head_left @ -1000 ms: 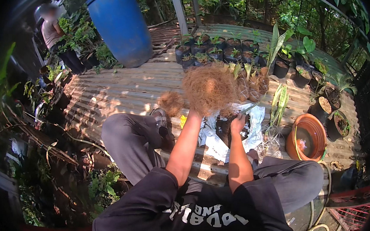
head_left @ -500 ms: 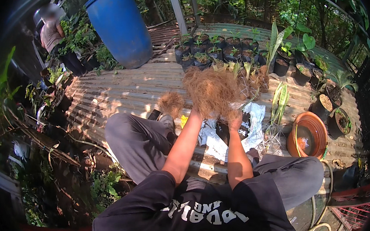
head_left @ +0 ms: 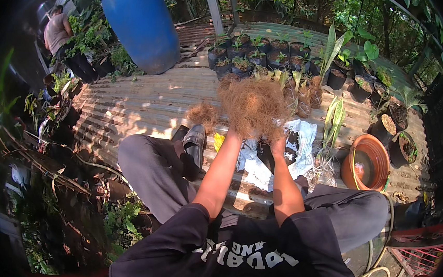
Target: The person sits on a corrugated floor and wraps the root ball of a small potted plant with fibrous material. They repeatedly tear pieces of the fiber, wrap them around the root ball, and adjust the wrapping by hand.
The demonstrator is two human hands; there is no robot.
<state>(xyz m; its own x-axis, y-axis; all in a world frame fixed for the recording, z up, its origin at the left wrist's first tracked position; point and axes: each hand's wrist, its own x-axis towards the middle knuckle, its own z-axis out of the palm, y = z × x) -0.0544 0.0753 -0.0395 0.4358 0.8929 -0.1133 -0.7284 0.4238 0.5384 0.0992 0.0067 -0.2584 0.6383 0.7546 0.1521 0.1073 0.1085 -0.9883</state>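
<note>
A large loose bundle of brown coconut fibre [head_left: 254, 105] is held up in front of me between both hands. My left hand [head_left: 234, 133] grips its near left side, and my right hand [head_left: 277, 143] its near right side. Most of the fingers are buried in or hidden behind the strands. Below the bundle, a white plastic sack [head_left: 258, 177] lies flat with dark soil on it. To the left, a smaller clump of the same fibre [head_left: 202, 114] rests on the corrugated sheet [head_left: 131, 100]. A small yellow item [head_left: 218, 141] is near my left wrist.
Several potted seedlings [head_left: 259, 58] and fibre-wrapped plants [head_left: 304, 99] stand beyond the bundle. Uprooted snake plants [head_left: 334, 121] and a terracotta-coloured basin [head_left: 367, 165] are on the right. A blue barrel [head_left: 141, 28] stands far left; another person [head_left: 60, 34] is beyond it.
The fibre bundle stays in both hands, its strands slightly shifted and spread. My view has tilted a little, and my left foot shows more clearly.
</note>
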